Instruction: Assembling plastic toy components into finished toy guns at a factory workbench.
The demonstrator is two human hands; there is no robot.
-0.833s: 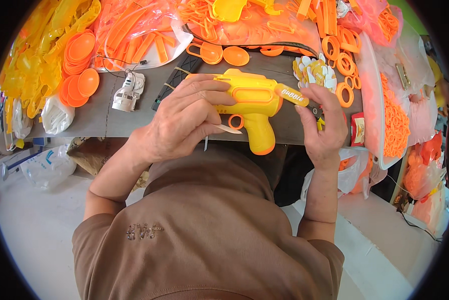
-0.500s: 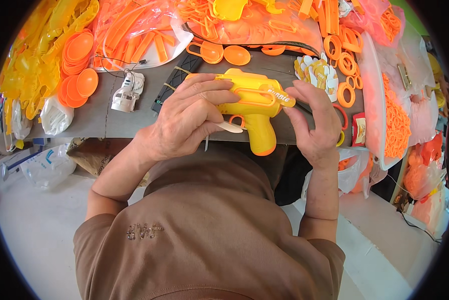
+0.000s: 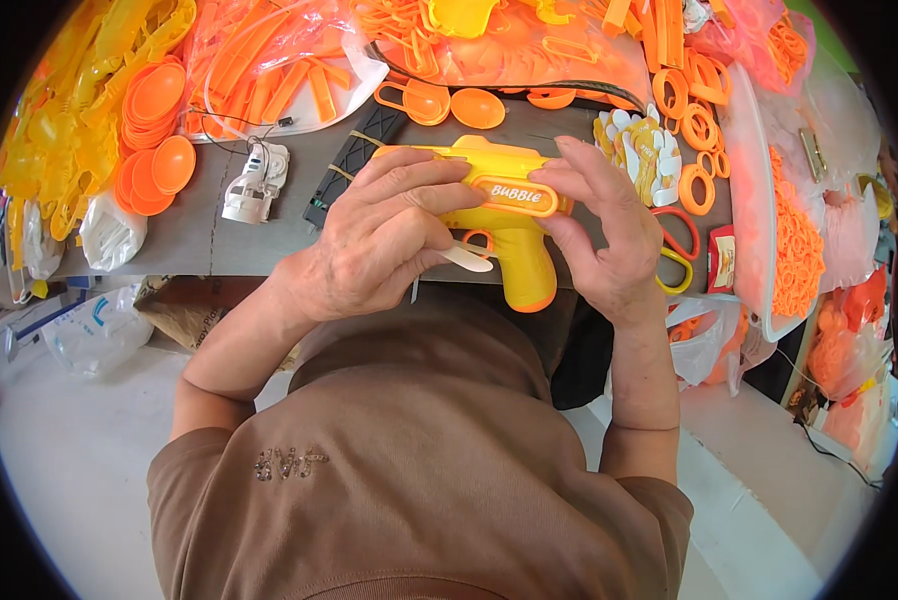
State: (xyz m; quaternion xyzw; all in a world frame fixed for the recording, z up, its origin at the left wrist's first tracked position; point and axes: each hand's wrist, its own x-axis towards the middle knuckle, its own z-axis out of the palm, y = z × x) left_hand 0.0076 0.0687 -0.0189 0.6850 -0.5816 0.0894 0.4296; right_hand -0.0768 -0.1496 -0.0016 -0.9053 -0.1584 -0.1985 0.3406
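A yellow toy bubble gun [image 3: 526,265] with an orange trigger and orange-tipped grip lies sideways between my hands at the table's front edge. My left hand [image 3: 374,230] wraps round its left end. A thin white stick with a rounded tip [image 3: 466,259] juts out from between the same hand's fingers. On the gun's side, an oval label [image 3: 517,195] sits within the raised orange-edged frame. My right hand [image 3: 609,235] pinches the label's right end, thumb below and fingers above, touching the gun there. The left hand's fingertips rest by the label's other end.
Yellow-and-white stickers [image 3: 637,155] and scissors with red and yellow handles [image 3: 685,276] lie right. Orange rings [image 3: 696,190] and a tub of small orange parts [image 3: 795,260] stand beyond. Left are a white mechanism [image 3: 257,185], orange discs [image 3: 173,165] and yellow shells [image 3: 79,110].
My right hand has moved left and brought the label, earlier tilted with its right end raised, flat onto the gun's side. The scissors' handles show more. My left hand keeps its grip.
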